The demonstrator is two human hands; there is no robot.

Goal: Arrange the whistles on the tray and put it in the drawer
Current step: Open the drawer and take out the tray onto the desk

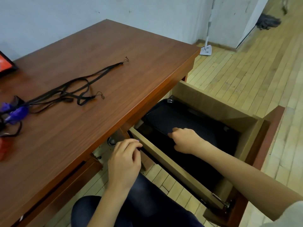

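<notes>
One black tray [165, 118] inside open drawer [213, 102], right hand [185, 140] gripping it

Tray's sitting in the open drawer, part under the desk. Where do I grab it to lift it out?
Grip the tray by its near rim, where the right hand already pinches it, coming from above through the open drawer. Its far end sits under the desk, and the drawer walls likely block the sides.

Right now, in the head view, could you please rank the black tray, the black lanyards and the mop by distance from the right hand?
From the right hand:
1. Black tray, in the open drawer, under its fingers.
2. Black lanyards, on the tabletop, left.
3. Mop, against the far wall.
</notes>
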